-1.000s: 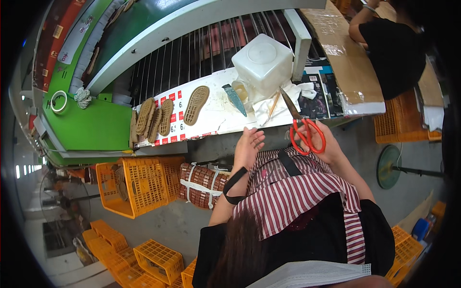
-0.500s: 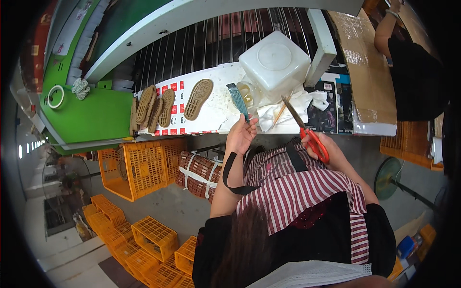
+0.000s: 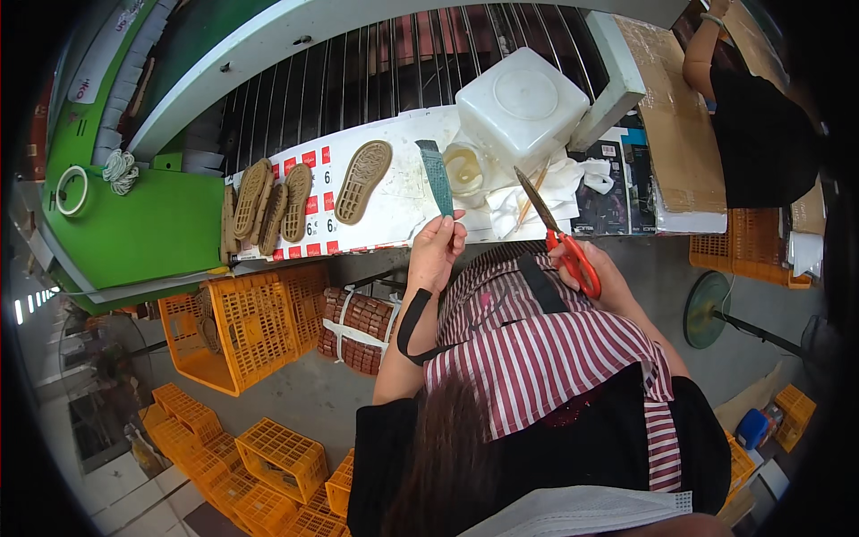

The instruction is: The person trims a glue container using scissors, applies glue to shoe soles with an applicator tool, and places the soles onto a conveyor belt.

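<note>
My left hand (image 3: 435, 249) pinches the lower end of a narrow teal strip with a woven-looking surface (image 3: 436, 175). The strip stands upright over the white printed sheet on the bench. In my right hand (image 3: 601, 270) are red-handled scissors (image 3: 540, 199), their blades together and pointing up and left, apart from the strip. Just right of the strip is a small open cup of pale yellowish liquid (image 3: 464, 170). Behind it rests a translucent white plastic jug (image 3: 522, 97). White crumpled cloth or tissue (image 3: 557, 186) lies beyond the scissors, with a thin stick on it.
Tan shoe soles (image 3: 364, 183) lie on the sheet to the left. A green machine panel (image 3: 134, 224) carries a tape roll (image 3: 72, 191) and string. Metal rollers run behind. Orange crates (image 3: 259, 322) and a tied brown bundle (image 3: 358, 328) are below. Another person's arm (image 3: 703, 55) shows far right.
My left hand has turned the teal strip more upright and moved slightly left. The scissors, still in my right hand, have shifted a little left and up. The whole view has tilted slightly.
</note>
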The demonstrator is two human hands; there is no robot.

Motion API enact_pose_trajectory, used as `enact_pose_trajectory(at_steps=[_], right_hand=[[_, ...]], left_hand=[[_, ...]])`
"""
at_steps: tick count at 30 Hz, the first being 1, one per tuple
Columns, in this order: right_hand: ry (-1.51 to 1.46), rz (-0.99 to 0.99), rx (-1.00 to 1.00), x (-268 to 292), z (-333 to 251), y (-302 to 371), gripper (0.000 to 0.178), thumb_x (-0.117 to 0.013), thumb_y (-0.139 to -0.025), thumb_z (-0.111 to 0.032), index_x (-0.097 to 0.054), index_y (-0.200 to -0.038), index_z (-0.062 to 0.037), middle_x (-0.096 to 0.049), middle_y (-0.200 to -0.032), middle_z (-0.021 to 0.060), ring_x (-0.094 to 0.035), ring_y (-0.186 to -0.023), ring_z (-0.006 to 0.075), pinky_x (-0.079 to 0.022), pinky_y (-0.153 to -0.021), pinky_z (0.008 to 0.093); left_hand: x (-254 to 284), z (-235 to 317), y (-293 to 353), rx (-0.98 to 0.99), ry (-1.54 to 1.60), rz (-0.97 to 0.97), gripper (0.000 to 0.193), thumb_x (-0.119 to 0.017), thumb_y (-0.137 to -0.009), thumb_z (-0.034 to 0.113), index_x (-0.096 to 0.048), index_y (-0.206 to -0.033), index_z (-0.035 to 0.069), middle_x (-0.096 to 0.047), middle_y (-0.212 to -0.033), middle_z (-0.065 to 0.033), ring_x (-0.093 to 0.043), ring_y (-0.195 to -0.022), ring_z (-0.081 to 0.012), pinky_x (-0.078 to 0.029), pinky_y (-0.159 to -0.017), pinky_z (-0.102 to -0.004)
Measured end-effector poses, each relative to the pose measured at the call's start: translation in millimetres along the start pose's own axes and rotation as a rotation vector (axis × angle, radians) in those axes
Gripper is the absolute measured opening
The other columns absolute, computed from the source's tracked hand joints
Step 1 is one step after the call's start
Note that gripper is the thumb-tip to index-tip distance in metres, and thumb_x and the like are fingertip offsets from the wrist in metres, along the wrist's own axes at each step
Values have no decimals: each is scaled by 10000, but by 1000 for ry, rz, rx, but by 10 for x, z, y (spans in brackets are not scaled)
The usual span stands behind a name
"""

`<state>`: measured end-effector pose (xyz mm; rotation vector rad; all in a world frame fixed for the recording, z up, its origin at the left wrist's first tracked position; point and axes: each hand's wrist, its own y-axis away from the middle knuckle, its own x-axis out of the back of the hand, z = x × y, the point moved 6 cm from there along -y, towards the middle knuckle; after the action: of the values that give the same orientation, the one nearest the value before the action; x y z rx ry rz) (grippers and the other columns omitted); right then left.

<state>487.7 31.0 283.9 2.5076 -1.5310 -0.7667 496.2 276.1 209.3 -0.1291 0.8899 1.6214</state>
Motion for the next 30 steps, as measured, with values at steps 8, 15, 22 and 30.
enact_pose_trajectory(at_steps=[8, 15, 22, 30], right_hand=[[-45, 9, 8, -26, 65, -53, 531, -330, -980, -431, -580, -1082, 26, -475, -647, 31, -410, -601, 77, -367, -721, 226], [-81, 20, -25, -1, 78, -103, 521, -349, -979, -416, -578, -1084, 39, -524, -793, 58, -430, -613, 71, -376, -650, 217], [-80, -16, 3, 27, 70, -119, 507, -356, -982, -403, -578, -1087, 40, -517, -764, 41, -425, -613, 69, -364, -625, 201], [-45, -47, -44, 0, 31, -85, 493, -364, -985, -393, -585, -1099, 32, -508, -717, 19, -428, -619, 62, -363, -620, 196]], left_hand=[[49, 33, 63, -16, -35, 22, 315, -498, -971, 157, -518, -1199, -60, -560, -765, -10, -451, -624, -58, -376, -572, -197], [133, 129, 157, -109, -260, 144, 335, -525, -962, 170, -536, -1220, -43, -659, -848, -50, -505, -650, -42, -407, -599, -177], [337, 171, 236, -166, -386, 261, 299, -565, -938, 140, -573, -1185, -28, -681, -886, -83, -535, -654, -48, -429, -595, -178], [513, 167, 309, -191, -317, 341, 264, -639, -886, 110, -581, -1097, -39, -686, -839, -97, -573, -647, -69, -438, -586, -183]])
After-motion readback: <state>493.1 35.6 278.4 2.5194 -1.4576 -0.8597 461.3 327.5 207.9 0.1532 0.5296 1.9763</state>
